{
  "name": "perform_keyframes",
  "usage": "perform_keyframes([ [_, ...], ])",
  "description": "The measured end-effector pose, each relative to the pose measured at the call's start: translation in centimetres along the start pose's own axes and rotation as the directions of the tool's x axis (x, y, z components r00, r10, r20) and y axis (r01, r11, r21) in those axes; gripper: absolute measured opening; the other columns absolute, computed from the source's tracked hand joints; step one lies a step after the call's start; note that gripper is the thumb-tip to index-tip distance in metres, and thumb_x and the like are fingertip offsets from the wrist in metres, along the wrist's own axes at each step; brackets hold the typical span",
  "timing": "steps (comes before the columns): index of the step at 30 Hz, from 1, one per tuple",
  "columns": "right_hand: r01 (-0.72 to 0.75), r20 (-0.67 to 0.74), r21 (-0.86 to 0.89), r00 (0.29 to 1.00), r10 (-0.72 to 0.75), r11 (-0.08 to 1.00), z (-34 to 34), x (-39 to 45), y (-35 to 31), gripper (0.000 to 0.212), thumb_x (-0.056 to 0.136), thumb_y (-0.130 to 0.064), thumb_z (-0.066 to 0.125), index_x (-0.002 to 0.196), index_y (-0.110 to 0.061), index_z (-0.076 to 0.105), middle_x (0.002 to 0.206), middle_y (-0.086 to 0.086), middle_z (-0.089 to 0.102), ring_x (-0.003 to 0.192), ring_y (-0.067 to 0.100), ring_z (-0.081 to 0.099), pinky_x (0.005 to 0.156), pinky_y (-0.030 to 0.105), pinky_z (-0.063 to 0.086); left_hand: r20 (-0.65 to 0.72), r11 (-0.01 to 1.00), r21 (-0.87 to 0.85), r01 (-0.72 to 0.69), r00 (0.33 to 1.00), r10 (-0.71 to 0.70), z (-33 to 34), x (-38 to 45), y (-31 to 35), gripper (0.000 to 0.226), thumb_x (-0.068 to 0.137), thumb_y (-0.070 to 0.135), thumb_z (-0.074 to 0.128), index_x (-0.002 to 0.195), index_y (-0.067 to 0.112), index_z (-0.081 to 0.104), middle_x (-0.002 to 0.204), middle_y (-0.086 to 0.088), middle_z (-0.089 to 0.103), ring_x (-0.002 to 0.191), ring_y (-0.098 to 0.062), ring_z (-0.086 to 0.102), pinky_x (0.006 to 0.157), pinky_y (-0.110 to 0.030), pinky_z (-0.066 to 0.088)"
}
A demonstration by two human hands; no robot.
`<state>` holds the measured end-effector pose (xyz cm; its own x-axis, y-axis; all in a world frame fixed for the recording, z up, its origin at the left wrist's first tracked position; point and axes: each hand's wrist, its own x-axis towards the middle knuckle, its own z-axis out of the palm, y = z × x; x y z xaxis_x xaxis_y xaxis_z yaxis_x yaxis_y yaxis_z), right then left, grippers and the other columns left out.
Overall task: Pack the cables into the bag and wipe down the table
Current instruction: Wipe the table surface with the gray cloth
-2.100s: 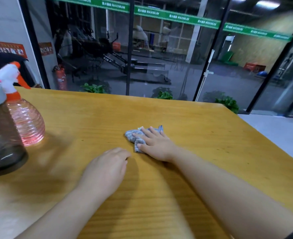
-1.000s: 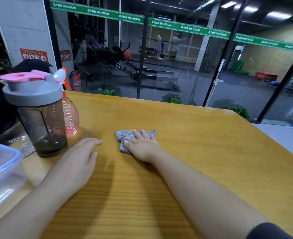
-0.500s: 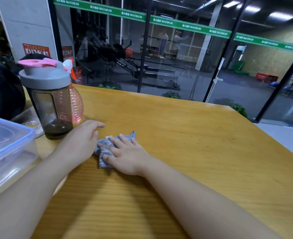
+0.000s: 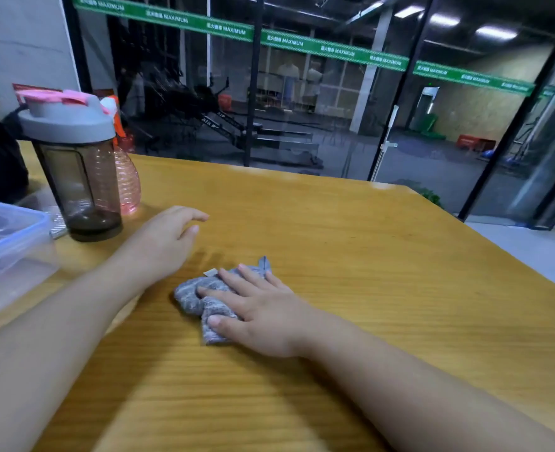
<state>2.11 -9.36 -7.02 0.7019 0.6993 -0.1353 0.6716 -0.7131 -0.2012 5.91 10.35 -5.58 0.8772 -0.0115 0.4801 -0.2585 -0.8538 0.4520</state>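
I've got the right hand (image 4: 263, 316) flat on the grey cloth (image 4: 201, 298), fingers straight and spread, pressing it onto the wooden worktop (image 4: 367, 256) approx. mid-surface, a bit toward the near edge. Cloth is bunched up, part of it sticking out past the fingertips on the left side. Left hand (image 4: 168, 239) rests palm-down on the worktop just beyond and left of the cloth, fingers relaxed, holding nothing, not touching the cloth. By the left edge: a smoky shaker bottle (image 4: 77, 171) w/ grey lid and pink cap, upright; a pink spray bottle (image 4: 126, 181) right behind it, touching or nearly so, can't tell. A clear plastic box (image 4: 5, 243) sits at the near-left edge. Glass wall beyond the far edge.
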Motion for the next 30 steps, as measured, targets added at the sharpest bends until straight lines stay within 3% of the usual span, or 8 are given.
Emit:
perform_keyframes([
  [9, -0.36, -0.049, 0.008, 0.932, 0.36, 0.933, -1.1, -6.3, 9.4, 0.05, 0.097, -0.057, 0.018, 0.145, -0.051, 0.004, 0.158, -0.014, -0.006, 0.144, 0.01, -0.013, 0.116, 0.038, -0.007, 0.123, 0.995, -0.032, -0.091, 0.988, 0.094, 0.6, -1.0, 2.0, 0.029, 0.096, 0.019, 0.043, 0.121, 0.019, 0.057, 0.127, 0.006, 0.052, 0.117, -0.008, 0.045, 0.096, -0.02, 0.029],
  [11, -0.458, -0.061, 0.017, 0.887, 0.458, 0.889, -1.3, -6.7, 11.8, 0.051, 0.096, -0.057, 0.015, 0.145, -0.049, 0.003, 0.158, -0.013, -0.005, 0.145, 0.012, -0.011, 0.115, 0.039, -0.005, 0.14, 0.994, -0.032, -0.107, 0.984, 0.11, 0.6, -1.2, 2.2, 0.026, 0.095, 0.02, 0.046, 0.118, 0.021, 0.059, 0.123, 0.01, 0.054, 0.111, -0.003, 0.046, 0.093, -0.015, 0.029],
  [14, -0.6, -0.095, 0.033, 0.794, 0.6, 0.799, -1.8, -5.7, 14.9, 0.054, 0.097, -0.056, 0.013, 0.148, -0.041, 0.005, 0.159, -0.009, -0.003, 0.146, 0.016, -0.008, 0.115, 0.043, -0.002, 0.16, 0.992, -0.016, -0.122, 0.98, 0.123, 0.3, -1.4, 2.3, 0.022, 0.094, 0.023, 0.05, 0.11, 0.026, 0.064, 0.114, 0.015, 0.055, 0.101, 0.002, 0.044, 0.076, 0.001, 0.026],
  [19, -0.723, -0.127, 0.074, 0.676, 0.726, 0.687, -2.3, -2.0, 17.0, 0.059, 0.096, -0.056, 0.009, 0.15, -0.034, 0.009, 0.159, -0.005, -0.002, 0.146, 0.02, -0.007, 0.115, 0.05, 0.0, 0.167, 1.0, 0.009, -0.026, 0.986, 0.024, 0.2, -1.3, 2.1, 0.019, 0.094, 0.027, 0.049, 0.103, 0.033, 0.065, 0.108, 0.019, 0.053, 0.097, 0.001, 0.044, 0.079, -0.019, 0.03],
  [24, -0.729, -0.127, 0.093, 0.667, 0.734, 0.679, -2.9, 2.0, 16.9, 0.059, 0.095, -0.058, 0.01, 0.149, -0.037, 0.005, 0.16, -0.004, -0.002, 0.146, 0.023, -0.007, 0.114, 0.052, -0.002, 0.138, 0.998, 0.016, 0.053, 0.989, -0.054, 0.3, -0.9, 1.6, 0.017, 0.093, 0.03, 0.05, 0.099, 0.039, 0.064, 0.102, 0.019, 0.05, 0.094, -0.002, 0.044, 0.077, -0.024, 0.033],
  [30, -0.669, -0.121, 0.052, 0.732, 0.67, 0.741, -3.3, 5.5, 16.1, 0.06, 0.094, -0.059, 0.012, 0.149, -0.036, 0.008, 0.16, -0.004, 0.0, 0.146, 0.023, -0.005, 0.114, 0.053, -0.002, 0.134, 0.996, 0.007, 0.085, 0.987, -0.086, 0.6, -0.6, 1.2, 0.017, 0.093, 0.033, 0.048, 0.097, 0.043, 0.062, 0.099, 0.019, 0.052, 0.091, -0.001, 0.043, 0.074, -0.026, 0.035],
])
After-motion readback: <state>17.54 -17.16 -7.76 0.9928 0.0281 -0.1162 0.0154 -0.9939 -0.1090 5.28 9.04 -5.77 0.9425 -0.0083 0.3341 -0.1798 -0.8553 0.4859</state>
